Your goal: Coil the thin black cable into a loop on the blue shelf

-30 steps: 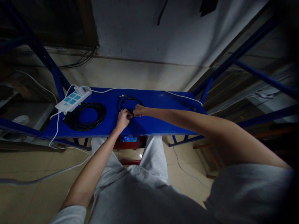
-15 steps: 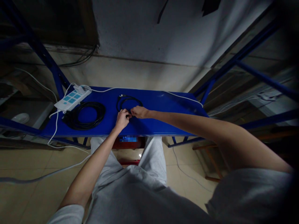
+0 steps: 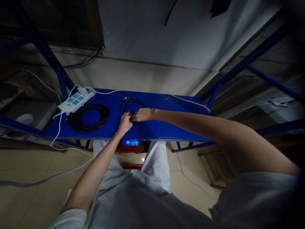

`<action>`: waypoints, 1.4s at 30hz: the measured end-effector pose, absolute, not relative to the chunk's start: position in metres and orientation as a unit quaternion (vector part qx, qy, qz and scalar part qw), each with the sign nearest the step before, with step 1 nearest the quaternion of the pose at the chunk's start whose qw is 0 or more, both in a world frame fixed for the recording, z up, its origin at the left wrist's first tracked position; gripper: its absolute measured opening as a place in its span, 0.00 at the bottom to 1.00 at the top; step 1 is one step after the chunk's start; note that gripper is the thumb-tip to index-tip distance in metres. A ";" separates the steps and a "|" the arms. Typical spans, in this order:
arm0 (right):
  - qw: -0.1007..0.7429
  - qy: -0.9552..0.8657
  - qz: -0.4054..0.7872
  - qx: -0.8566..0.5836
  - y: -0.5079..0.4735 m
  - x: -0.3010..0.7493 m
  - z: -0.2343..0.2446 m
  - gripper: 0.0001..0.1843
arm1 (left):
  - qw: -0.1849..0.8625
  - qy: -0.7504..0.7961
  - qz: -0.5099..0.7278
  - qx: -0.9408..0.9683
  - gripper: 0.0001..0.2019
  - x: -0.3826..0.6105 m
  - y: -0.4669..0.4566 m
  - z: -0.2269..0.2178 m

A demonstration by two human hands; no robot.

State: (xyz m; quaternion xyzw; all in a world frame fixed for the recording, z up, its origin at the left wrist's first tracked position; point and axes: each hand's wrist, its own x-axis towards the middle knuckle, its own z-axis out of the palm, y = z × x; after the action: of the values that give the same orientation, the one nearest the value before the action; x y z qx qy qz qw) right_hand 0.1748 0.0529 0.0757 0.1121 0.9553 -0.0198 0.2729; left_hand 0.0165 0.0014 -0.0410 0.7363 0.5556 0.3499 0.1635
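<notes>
A small coil of thin black cable (image 3: 130, 103) lies on the blue shelf (image 3: 157, 127) near its middle. My left hand (image 3: 125, 122) and my right hand (image 3: 142, 114) meet at the coil's near edge, fingertips touching. Both hands have their fingers curled and pinched on the cable there. What sits between the fingertips is too dark and small to make out beyond the cable itself.
A larger black cable coil (image 3: 89, 117) lies to the left on the shelf, beside a white power strip (image 3: 75, 101) with a white cord running along the back edge. Blue rack posts (image 3: 57, 68) stand at both sides. My legs and a tiled floor are below.
My right hand has slid a little left toward my left hand, so the two now touch at the small coil. The view shifted slightly right.
</notes>
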 end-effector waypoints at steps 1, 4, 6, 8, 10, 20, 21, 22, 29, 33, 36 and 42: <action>0.270 0.959 0.014 0.081 0.053 0.175 0.077 0.24 | 0.163 0.555 0.348 0.738 0.10 0.017 0.001 -0.041; 0.258 0.962 0.081 0.027 0.055 0.176 0.080 0.25 | 0.161 0.557 0.345 0.738 0.10 0.017 0.000 -0.041; 0.259 0.963 0.064 0.027 0.057 0.178 0.081 0.24 | 0.163 0.560 0.343 0.736 0.10 0.017 0.000 -0.041; 0.260 0.964 0.038 0.032 0.060 0.180 0.080 0.24 | 0.165 0.561 0.343 0.735 0.09 0.017 -0.001 -0.040; 0.256 0.966 0.030 0.025 0.064 0.182 0.078 0.24 | 0.167 0.560 0.343 0.735 0.08 0.017 0.000 -0.041; 0.244 0.969 0.038 -0.022 0.075 0.184 0.074 0.25 | 0.178 0.558 0.349 0.731 0.09 0.017 0.001 -0.042; 0.243 0.969 0.040 -0.029 0.076 0.184 0.073 0.25 | 0.182 0.555 0.348 0.733 0.09 0.017 0.002 -0.042; 0.244 0.968 0.041 -0.034 0.077 0.184 0.073 0.26 | 0.185 0.553 0.348 0.734 0.10 0.016 0.002 -0.042; 0.253 0.966 0.025 -0.038 0.078 0.183 0.068 0.26 | 0.197 0.535 0.364 0.737 0.09 0.013 0.005 -0.045; 0.235 0.969 0.053 -0.048 0.076 0.184 0.068 0.27 | 0.187 0.530 0.369 0.740 0.09 0.013 0.005 -0.046; 0.238 0.967 0.084 -0.041 0.072 0.186 0.070 0.28 | 0.181 0.540 0.357 0.741 0.09 0.014 0.005 -0.045; 0.238 0.964 0.118 0.030 0.056 0.189 0.071 0.21 | 0.186 0.539 0.363 0.737 0.05 0.015 0.004 -0.044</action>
State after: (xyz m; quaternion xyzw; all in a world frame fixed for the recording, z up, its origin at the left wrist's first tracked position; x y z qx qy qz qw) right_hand 0.1891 0.0557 0.0707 0.0298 0.9637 0.1179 0.2378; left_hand 0.0155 0.0040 -0.0435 0.7373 0.5385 0.3633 0.1857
